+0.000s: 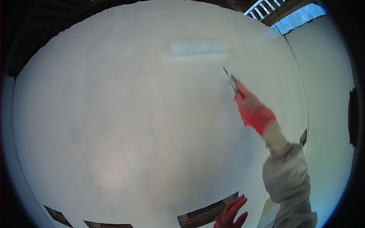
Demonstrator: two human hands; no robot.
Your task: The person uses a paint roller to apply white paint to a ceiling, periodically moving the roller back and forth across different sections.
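My right hand [253, 108], in a red and greyish work glove, is closed around the handle of a paint roller. The roller's wide white sleeve [200, 48] lies high against the pale wall [133, 114], blurred by motion. A short stretch of its thin frame shows above my fist; the rest fades into the wall. Low in the picture, my left hand [231, 212] wears a red glove too. Its fingers are spread and hold nothing, in front of a dark rectangular opening. The lower picture edge cuts off its wrist.
Dark rectangular openings [207, 211] break the lower wall, with more toward the lower left. A side wall [327, 83] meets this one at a corner on the right and bears a dark opening [353, 117]. Above are dark roof timbers and a white railing [262, 8].
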